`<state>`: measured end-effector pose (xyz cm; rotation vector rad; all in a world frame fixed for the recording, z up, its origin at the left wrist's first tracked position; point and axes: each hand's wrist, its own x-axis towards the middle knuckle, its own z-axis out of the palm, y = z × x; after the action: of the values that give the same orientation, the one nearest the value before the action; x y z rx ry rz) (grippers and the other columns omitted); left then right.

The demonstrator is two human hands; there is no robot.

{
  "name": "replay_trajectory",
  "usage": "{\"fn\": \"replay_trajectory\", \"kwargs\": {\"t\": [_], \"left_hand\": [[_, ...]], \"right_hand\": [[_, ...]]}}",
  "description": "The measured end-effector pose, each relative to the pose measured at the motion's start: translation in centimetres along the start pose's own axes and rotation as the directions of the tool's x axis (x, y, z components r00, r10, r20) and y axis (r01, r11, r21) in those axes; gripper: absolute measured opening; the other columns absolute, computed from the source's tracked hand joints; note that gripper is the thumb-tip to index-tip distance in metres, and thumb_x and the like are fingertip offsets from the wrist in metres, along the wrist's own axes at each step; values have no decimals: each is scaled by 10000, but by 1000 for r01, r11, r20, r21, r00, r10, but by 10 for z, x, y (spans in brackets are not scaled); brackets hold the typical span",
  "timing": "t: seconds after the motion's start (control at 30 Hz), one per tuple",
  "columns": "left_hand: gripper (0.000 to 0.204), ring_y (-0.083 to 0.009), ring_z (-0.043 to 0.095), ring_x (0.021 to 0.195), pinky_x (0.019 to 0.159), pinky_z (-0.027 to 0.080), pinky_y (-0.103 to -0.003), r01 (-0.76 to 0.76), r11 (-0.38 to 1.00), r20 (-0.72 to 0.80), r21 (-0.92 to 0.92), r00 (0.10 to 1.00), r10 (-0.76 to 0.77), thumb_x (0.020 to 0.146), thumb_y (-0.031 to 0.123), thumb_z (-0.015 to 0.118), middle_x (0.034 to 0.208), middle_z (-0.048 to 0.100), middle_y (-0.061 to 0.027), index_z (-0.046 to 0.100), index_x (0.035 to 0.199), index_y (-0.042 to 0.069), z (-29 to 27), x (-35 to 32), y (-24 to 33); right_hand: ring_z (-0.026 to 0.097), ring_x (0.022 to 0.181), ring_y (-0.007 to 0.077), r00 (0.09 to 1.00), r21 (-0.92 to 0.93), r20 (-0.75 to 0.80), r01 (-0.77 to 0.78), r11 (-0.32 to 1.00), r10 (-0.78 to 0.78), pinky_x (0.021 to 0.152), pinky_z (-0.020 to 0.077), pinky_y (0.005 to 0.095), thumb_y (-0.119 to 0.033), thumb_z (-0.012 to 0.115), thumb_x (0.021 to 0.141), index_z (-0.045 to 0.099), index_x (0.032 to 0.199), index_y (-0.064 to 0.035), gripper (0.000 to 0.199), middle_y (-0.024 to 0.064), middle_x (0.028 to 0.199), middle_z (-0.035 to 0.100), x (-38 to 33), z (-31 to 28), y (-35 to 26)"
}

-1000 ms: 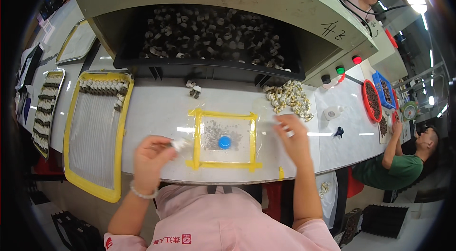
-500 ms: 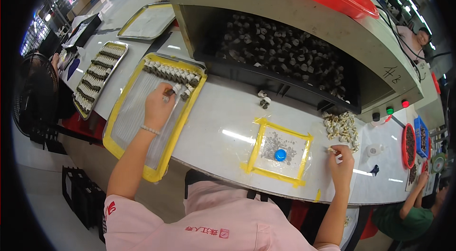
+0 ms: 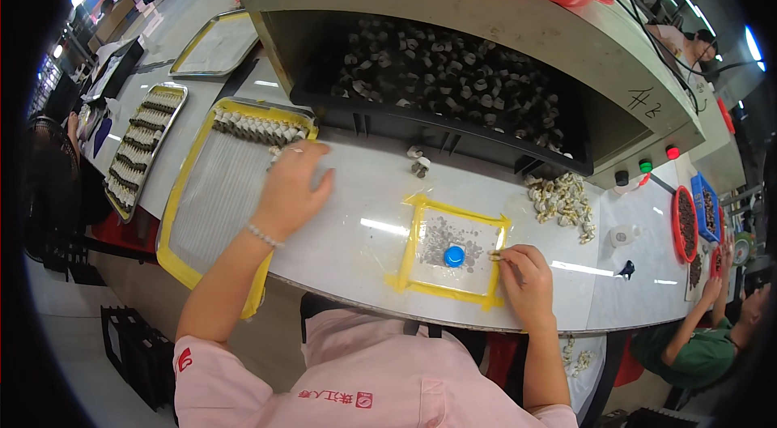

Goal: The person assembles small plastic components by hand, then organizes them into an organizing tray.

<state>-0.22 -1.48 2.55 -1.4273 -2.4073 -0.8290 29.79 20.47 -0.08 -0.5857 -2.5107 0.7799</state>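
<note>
My left hand point(image 3: 293, 189) is over the right edge of the yellow-taped metal tray point(image 3: 171, 225), thumb apart from the fingers and nothing seen in it. Beyond its fingertips, rows of small white-and-dark pieces point(image 3: 257, 130) stand along the tray's far end. My right hand point(image 3: 528, 282) pinches a small cream piece point(image 3: 494, 255) at the right border of a yellow-taped square point(image 3: 421, 270). A blue cap point(image 3: 454, 256) sits on that square among grey round marks. To the right lies a loose pile of small cream pieces point(image 3: 562, 201).
A black bin point(image 3: 380, 124) full of white-and-dark pieces stands under a beige metal housing point(image 3: 453, 7). Two such pieces point(image 3: 419, 162) lie before it. A filled tray point(image 3: 146, 144) is at the left. Far right, a person in green point(image 3: 688, 355) sits by red and blue containers point(image 3: 706, 213).
My left hand has opened and moved right from the tray's rows toward its edge. My right hand has moved left from beside the cream pile to the taped square. The whole view has shifted slightly.
</note>
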Motion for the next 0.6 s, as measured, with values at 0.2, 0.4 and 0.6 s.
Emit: {"fn": "replay_trajectory", "kwargs": {"t": [0.2, 0.4, 0.6], "left_hand": [[290, -320, 562, 899, 767, 477, -388, -43, 981, 183, -191, 980, 78, 774, 141, 643, 939, 564, -163, 552, 1013, 5, 69, 37, 48], [198, -311, 550, 831, 736, 477, -393, -104, 994, 137, 19, 985, 100, 756, 77, 608, 863, 539, -139, 549, 938, 25, 106, 37, 53], [235, -314, 554, 822, 721, 477, -397, -13, 985, 96, -174, 995, 30, 714, 19, 586, 869, 541, -139, 558, 947, 22, 86, 15, 60]], "right_hand": [[596, 776, 268, 998, 24, 12, 68, 997, -69, 657, 498, 345, 28, 663, 704, 630, 871, -29, 180, 112, 899, 605, -3, 9, -4], [592, 800, 286, 987, 8, 31, 157, 988, -157, 676, 490, 362, 33, 656, 675, 591, 804, -31, 158, 106, 891, 618, 3, 9, -7], [593, 818, 293, 975, -44, 36, 220, 975, -218, 695, 477, 369, 40, 641, 658, 584, 802, -37, 172, 105, 889, 623, 5, 4, 6]]}}
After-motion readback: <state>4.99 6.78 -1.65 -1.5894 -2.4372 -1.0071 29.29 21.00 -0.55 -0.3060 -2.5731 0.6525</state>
